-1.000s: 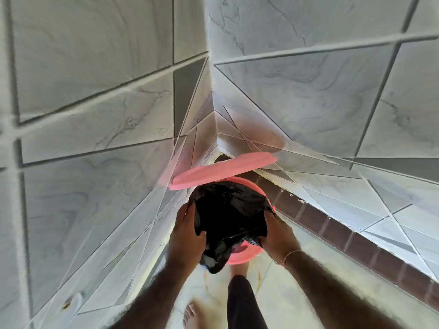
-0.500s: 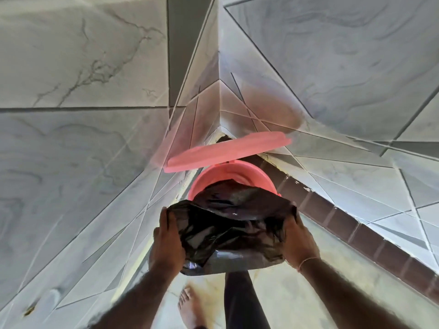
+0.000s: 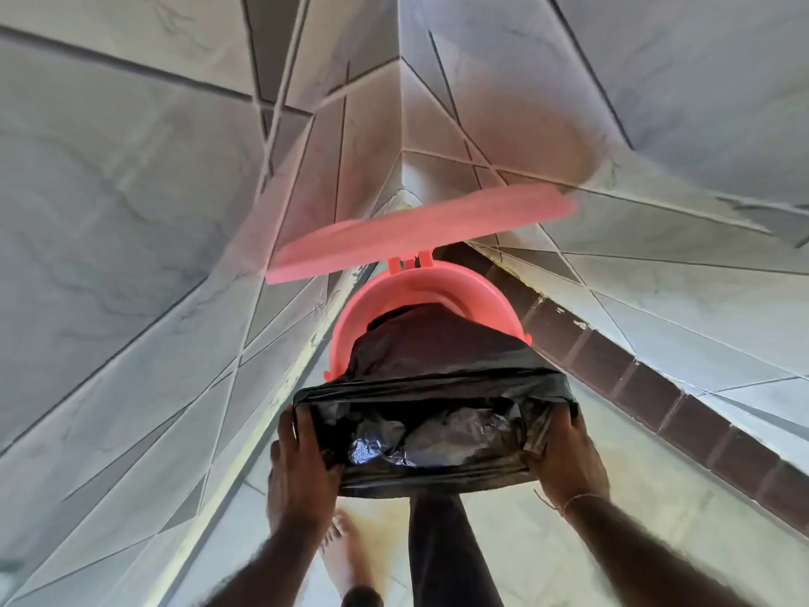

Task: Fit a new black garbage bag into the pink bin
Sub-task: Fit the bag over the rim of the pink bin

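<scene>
The pink bin [image 3: 420,286] stands in a tiled corner with its pink lid [image 3: 416,234] tipped up and open behind it. A black garbage bag [image 3: 433,414] lies across the near part of the bin's rim, its mouth stretched wide into a rough rectangle. My left hand [image 3: 302,466] grips the bag's left edge. My right hand [image 3: 564,457] grips the right edge. The far rim of the bin stays bare pink; the bin's body below is hidden by the bag.
Grey marbled wall tiles [image 3: 131,212] close in on the left and right, meeting in the corner behind the bin. A band of dark brown tiles [image 3: 634,383] runs along the right wall's base. My bare foot [image 3: 346,558] and dark trouser leg [image 3: 442,554] stand on the pale floor.
The bag's mouth has been pulled wider between my hands and drawn toward me. The view has tilted down and moved closer, showing more of the bin's far rim.
</scene>
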Demonstrator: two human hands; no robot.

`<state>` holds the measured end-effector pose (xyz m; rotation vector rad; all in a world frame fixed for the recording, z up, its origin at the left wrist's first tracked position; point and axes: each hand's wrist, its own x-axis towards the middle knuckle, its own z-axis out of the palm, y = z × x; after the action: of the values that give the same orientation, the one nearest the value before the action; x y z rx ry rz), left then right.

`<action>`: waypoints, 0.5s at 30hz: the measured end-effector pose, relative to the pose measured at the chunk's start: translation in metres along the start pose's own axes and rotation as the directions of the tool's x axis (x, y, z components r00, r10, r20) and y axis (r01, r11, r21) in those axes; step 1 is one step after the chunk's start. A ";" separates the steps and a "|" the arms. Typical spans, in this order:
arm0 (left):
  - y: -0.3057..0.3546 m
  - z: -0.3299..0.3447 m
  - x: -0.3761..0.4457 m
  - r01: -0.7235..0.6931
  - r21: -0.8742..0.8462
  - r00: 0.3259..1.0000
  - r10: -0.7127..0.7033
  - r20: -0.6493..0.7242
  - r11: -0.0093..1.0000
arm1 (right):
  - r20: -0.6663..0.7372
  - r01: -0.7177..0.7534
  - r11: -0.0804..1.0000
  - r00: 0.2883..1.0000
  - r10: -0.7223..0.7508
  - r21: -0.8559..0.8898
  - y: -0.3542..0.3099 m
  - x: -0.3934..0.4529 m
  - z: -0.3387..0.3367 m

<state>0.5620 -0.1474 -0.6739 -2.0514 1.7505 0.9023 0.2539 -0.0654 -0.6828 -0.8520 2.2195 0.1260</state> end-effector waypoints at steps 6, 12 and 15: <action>0.001 0.016 0.040 -0.028 0.036 0.999 0.029 -0.026 0.999 | -0.059 0.034 0.999 0.998 -0.034 0.003 0.005 0.032 0.006; 0.021 -0.004 0.080 -0.083 -0.007 0.990 0.081 -0.114 0.997 | -0.129 0.250 0.962 0.963 -0.235 0.111 -0.014 0.072 -0.021; 0.023 -0.019 0.078 -0.097 -0.037 0.989 0.093 -0.113 0.995 | -0.081 0.308 0.950 0.949 -0.304 0.042 -0.016 0.082 -0.035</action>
<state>0.5501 -0.2243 -0.7044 -2.0978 1.9174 0.8745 0.2012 -0.1333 -0.7107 -1.1756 2.1168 -0.1158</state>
